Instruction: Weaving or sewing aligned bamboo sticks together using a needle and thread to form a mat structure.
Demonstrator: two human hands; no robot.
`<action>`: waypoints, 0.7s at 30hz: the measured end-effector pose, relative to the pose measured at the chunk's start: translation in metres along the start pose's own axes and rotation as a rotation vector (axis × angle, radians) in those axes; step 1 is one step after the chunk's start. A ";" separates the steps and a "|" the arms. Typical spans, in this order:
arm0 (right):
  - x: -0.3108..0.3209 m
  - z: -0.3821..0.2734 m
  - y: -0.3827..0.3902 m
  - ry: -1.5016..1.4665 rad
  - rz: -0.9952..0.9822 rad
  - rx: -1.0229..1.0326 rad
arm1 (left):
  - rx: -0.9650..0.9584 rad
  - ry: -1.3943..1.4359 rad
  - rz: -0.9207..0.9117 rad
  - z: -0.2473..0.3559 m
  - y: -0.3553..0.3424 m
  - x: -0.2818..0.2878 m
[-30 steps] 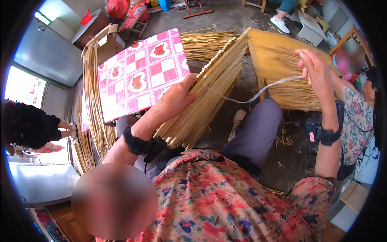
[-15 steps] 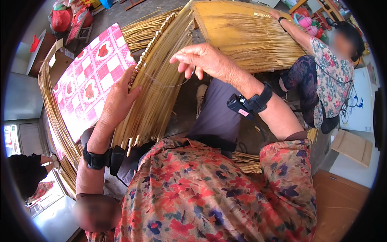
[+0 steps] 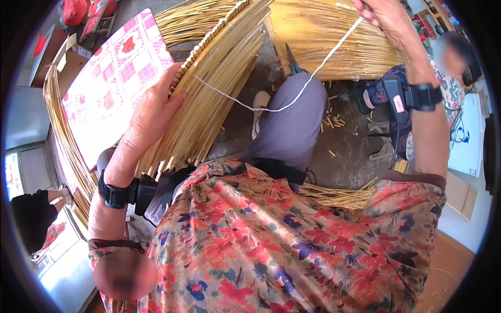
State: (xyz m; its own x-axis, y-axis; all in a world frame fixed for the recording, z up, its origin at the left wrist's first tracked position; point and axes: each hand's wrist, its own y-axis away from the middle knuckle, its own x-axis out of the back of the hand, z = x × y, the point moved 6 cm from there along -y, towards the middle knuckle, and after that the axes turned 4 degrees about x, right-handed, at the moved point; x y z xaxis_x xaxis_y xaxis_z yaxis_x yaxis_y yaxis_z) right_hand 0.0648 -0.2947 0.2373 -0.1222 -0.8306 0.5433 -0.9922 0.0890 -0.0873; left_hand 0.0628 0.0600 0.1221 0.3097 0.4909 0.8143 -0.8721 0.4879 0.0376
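Note:
Across my lap slants a long bundle of straw-coloured stalks (image 3: 219, 96), bound along its upper edge by a row of pale stitches. My left hand (image 3: 151, 112) is closed over that stitched edge, with the thumb resting on the stalks. Far up at the right, my right hand (image 3: 383, 15) is raised and closed, pinching a white string (image 3: 308, 83). The string hangs in a slack curve over my knee from the stalks to the right hand. The fingertips are partly cut off by the top of the picture.
Scissors (image 3: 293, 63) lie by my knee. A yellow board (image 3: 284, 31) with spread stalks stands ahead, where another person (image 3: 454, 62) sits at the right. A pink checked sheet (image 3: 112, 88) lies at the left, and short stalk pieces (image 3: 334, 121) litter the floor.
My right hand has swung up and to the right from above the stalks, drawing the string out into a long line. The left hand has stayed on the bundle's edge.

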 end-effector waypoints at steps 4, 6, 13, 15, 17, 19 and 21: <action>-0.024 -0.003 -0.035 0.037 -0.117 0.045 | 0.059 -0.004 0.046 -0.016 -0.002 0.000; -0.039 -0.013 -0.041 -0.044 -0.138 0.101 | -0.044 -0.047 0.077 -0.022 0.002 -0.001; -0.179 -0.025 0.024 -0.376 -0.524 -0.026 | 0.098 0.045 0.021 -0.017 0.003 0.009; -0.212 -0.014 0.040 -0.467 -0.552 -0.005 | 0.105 0.049 0.029 -0.021 0.003 0.010; -0.229 -0.005 0.056 -0.614 -0.523 -0.060 | 0.110 0.016 0.039 -0.021 0.000 0.012; -0.244 0.001 0.061 -0.580 -0.540 -0.017 | 0.101 0.018 0.066 -0.027 0.001 0.013; -0.247 0.003 0.063 -0.529 -0.468 -0.007 | 0.083 -0.005 0.094 -0.031 0.000 0.017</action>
State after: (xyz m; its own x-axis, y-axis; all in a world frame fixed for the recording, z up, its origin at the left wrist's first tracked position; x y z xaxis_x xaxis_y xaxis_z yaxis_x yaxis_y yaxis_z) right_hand 0.0325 -0.0852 0.0953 0.3433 -0.9382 0.0431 -0.9382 -0.3404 0.0629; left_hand 0.0796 0.0907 0.1177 0.2233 0.5281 0.8193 -0.9257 0.3781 0.0086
